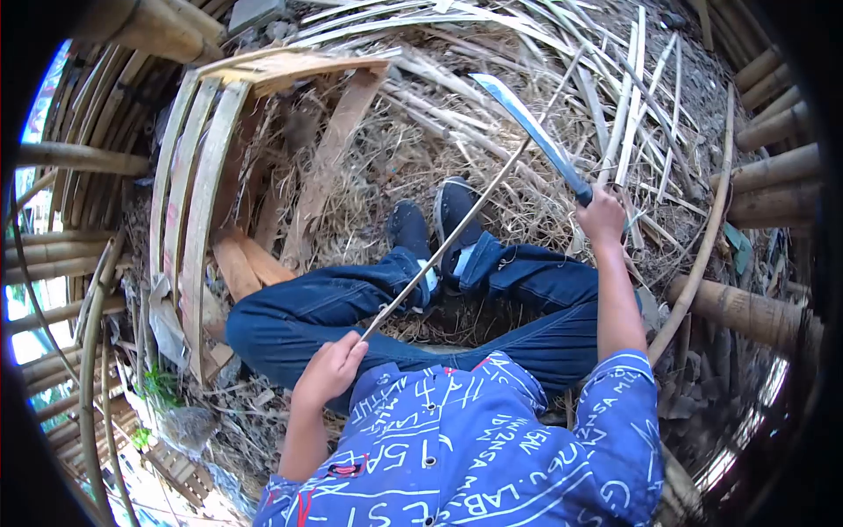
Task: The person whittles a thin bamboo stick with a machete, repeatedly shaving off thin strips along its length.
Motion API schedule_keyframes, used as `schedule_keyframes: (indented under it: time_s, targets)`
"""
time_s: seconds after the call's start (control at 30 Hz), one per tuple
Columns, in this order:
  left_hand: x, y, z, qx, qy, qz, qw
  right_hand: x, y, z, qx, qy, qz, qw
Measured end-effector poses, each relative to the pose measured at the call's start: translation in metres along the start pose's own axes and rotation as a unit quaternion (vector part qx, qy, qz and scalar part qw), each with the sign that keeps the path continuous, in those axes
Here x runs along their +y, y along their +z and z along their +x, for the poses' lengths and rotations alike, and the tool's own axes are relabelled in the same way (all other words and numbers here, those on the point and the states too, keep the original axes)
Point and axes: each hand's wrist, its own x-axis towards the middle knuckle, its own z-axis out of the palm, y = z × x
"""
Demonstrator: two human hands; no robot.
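A long thin stick (474, 209) runs up and to the right from my left hand (330, 367), whose fingers are closed around its lower end, close over the left thigh. My right hand (602, 216) grips the dark handle of a machete (533, 126) beside the right knee. The machete's slightly curved, shiny blade points up and left, overlapping the stick partway along its length. Both legs, in blue jeans (299, 318), are folded, with the dark shoes (455, 211) together in front.
At the left stands a wooden slatted crate (209, 189), with a loose plank (338, 145) in it. Several split bamboo strips (634, 97) and dry shavings (378, 189) litter the ground ahead. Bamboo pole walls (777, 176) rise on both sides, and a thick bamboo pole (746, 318) juts in at the right.
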Motion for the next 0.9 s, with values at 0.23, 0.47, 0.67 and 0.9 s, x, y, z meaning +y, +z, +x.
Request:
schedule_keyframes:
  time_s: [0.23,0.47,0.67,0.9]
  targets:
    - [0.006,0.018,-0.001,0.088,-0.019,0.098,0.991,-0.089,-0.018,-0.111,-0.097,-0.097,0.285,0.949]
    - [0.005,0.027,-0.001,0.126,-0.005,0.141,0.982,-0.167,-0.038,-0.194,-0.215,-0.174,0.337,0.9]
    - [-0.002,0.015,0.002,0.059,0.024,0.031,0.998,-0.184,-0.041,-0.2,-0.215,-0.211,0.3,0.905]
    - [-0.01,0.013,0.006,0.027,0.044,-0.01,0.999,-0.178,-0.045,-0.195,-0.223,-0.23,0.22,0.921]
